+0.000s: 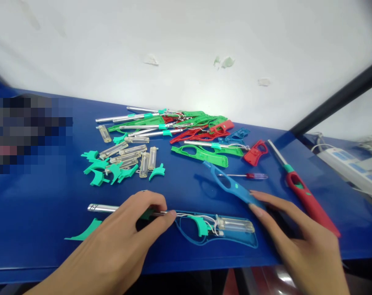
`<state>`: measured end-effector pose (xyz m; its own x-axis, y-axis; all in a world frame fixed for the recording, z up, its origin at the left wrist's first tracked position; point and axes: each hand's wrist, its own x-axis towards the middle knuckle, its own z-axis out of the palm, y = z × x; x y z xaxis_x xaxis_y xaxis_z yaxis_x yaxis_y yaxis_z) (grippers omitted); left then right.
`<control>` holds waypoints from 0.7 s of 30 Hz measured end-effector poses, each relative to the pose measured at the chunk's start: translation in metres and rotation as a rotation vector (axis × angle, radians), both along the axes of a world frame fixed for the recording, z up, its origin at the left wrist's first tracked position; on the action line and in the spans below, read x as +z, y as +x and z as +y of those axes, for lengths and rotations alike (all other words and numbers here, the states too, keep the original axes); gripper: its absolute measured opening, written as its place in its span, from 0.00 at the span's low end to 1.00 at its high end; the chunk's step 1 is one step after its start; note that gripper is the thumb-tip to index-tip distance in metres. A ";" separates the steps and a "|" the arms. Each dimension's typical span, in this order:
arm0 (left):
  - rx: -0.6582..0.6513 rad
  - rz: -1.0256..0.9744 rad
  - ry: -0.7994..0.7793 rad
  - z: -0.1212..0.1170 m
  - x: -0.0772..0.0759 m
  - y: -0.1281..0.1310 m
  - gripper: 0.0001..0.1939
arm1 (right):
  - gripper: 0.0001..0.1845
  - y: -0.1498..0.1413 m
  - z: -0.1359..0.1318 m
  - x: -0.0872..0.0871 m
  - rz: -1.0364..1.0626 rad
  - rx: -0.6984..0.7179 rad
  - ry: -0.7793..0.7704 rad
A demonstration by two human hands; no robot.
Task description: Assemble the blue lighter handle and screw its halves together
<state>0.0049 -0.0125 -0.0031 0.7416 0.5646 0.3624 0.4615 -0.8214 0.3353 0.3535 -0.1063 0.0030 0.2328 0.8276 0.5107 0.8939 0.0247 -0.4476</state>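
A half-built blue lighter shell (218, 235) lies open on the blue table (35, 213), with a clear fuel tank, white wires and a teal trigger inside. Its metal tube (99, 208) sticks out to the left. My left hand (133, 229) pinches the tube where it meets the shell. My right hand (296, 237) holds the end of a second blue shell half (231, 184), which rises tilted off the table.
A finished red lighter (309, 200) lies right of my right hand. A small screwdriver (250, 176) is behind the blue half. Green and red shells with tubes (192, 131) are piled at the back; teal triggers (102, 168) and clear tanks (142, 159) lie left. A power strip (352, 168) sits far right.
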 end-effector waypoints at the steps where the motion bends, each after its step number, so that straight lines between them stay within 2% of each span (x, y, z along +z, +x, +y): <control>1: -0.004 -0.006 0.013 0.000 0.000 0.000 0.38 | 0.12 0.000 0.000 -0.001 -0.002 -0.004 -0.003; 7: -0.054 0.017 -0.008 0.003 0.004 -0.004 0.37 | 0.10 0.001 -0.001 -0.004 -0.001 0.059 -0.006; 14: -0.101 0.084 -0.001 0.006 0.003 -0.007 0.43 | 0.09 -0.002 -0.002 -0.003 -0.001 0.060 0.016; 17: -0.055 0.076 -0.032 0.005 0.004 -0.004 0.46 | 0.09 -0.004 -0.002 -0.003 0.020 0.044 0.018; 21: -0.040 0.035 -0.006 0.001 0.007 0.001 0.43 | 0.09 -0.006 -0.003 0.000 0.013 0.051 0.012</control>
